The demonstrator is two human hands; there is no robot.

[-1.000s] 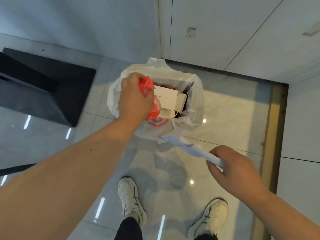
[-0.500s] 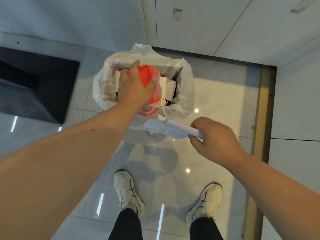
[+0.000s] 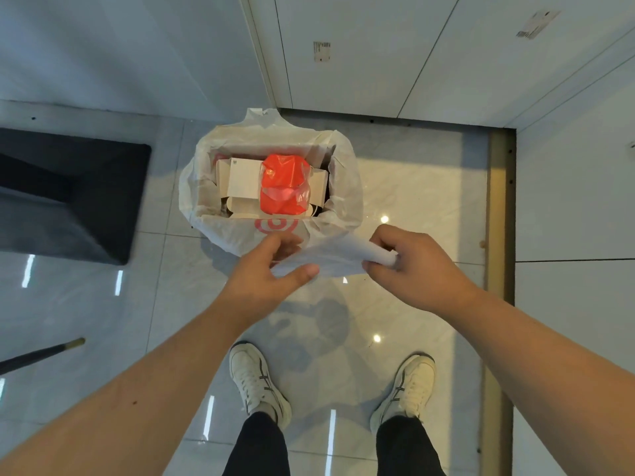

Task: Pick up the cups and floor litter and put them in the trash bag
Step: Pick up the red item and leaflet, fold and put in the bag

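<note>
two white sneakers (image 3: 260, 383) on glossy tile floor (image 3: 395, 304), nearest camera. above them, both hands meet on white paper sheet (image 3: 335, 257). right hand (image 3: 409, 264) grip clenched on rolled right end of sheet. left hand (image 3: 271, 269) grip pinches left edge, thumb under, fingers over. just beyond both grips, white trash bag (image 3: 347, 201) stands open on floor by wall; crumpled red plastic (image 3: 283, 188) lies atop cardboard box (image 3: 240, 183) inside. dark furniture (image 3: 68, 194) far left of left grip.

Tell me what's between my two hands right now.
A crumpled white paper sheet spans from left hand to right hand, held by both, in the head view.
</note>
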